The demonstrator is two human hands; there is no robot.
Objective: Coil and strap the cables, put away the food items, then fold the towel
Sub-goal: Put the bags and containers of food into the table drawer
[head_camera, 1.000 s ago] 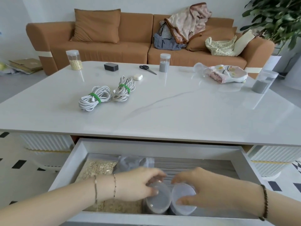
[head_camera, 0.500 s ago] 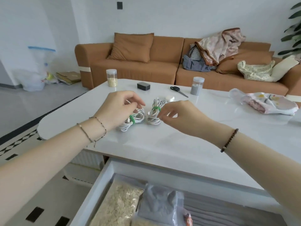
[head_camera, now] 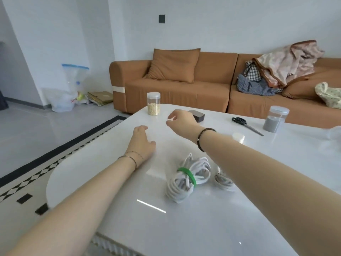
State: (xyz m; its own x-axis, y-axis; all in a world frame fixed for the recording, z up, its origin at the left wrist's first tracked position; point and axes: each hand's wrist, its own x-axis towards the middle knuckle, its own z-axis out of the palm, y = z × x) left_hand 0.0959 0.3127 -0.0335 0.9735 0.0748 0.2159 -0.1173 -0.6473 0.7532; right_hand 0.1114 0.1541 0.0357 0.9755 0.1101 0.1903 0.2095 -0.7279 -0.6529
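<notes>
Currently both hands are empty. The left hand (head_camera: 142, 143) sits low over the table (head_camera: 203, 228), fingers loosely curled. The right hand (head_camera: 181, 118) hovers with thumb and fingers apart, near the jar of pale flakes (head_camera: 153, 104).

Hazards:
- A one-sided grasp near the lid may tip the tall jar.
- The right forearm crosses above the strapped cable coil (head_camera: 188, 179); lowering it may drag the coil.

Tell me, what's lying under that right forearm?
A white cable coil, only its lower loops showing. The right forearm covers the rest, so whether it has a green strap like the neighbouring coil cannot be seen.
</notes>
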